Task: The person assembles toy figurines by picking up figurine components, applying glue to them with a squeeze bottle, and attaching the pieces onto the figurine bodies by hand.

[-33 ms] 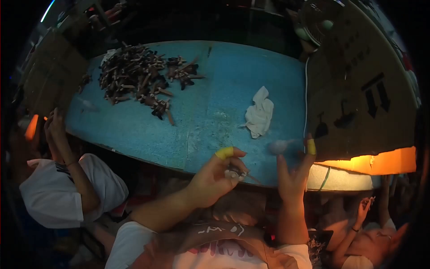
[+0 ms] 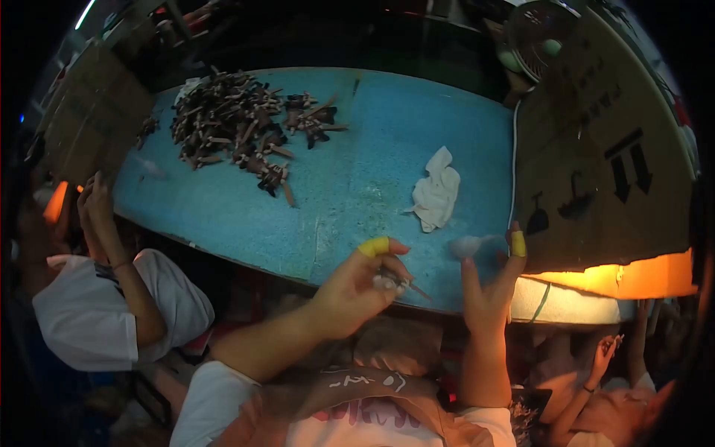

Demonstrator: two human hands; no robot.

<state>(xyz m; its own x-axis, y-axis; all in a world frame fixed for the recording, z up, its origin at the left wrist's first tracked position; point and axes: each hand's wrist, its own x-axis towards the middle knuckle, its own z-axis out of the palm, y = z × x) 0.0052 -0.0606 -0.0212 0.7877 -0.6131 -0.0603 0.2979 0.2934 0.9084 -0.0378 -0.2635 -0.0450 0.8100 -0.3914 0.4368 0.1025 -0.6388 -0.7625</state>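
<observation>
My left hand point(image 2: 357, 287), with yellow tape round one finger, is closed on a small figure point(image 2: 389, 280) with pale parts and a thin brown stick jutting to the right. Fingers cover much of that figure. To its right, my right hand point(image 2: 488, 290) has its thumb and a yellow-taped finger stretched apart; nothing shows between them. Just beyond its thumb lies a blurred, translucent rounded thing point(image 2: 467, 246), whose kind I cannot make out. A crumpled white cloth point(image 2: 436, 191) rests farther up the blue table point(image 2: 357, 201).
A heap of small dark-brown pieces with sticks point(image 2: 227, 119) covers the table's far left. Cardboard panels stand at the right point(image 2: 596, 164) and left point(image 2: 93, 112). A person in a white shirt point(image 2: 126, 305) sits at left; another person's hand point(image 2: 607, 350) shows at lower right.
The whole view has shifted slightly, so the table and heap sit a little farther right. My hands keep nearly the same pose, and the small figure stays in my left hand.
</observation>
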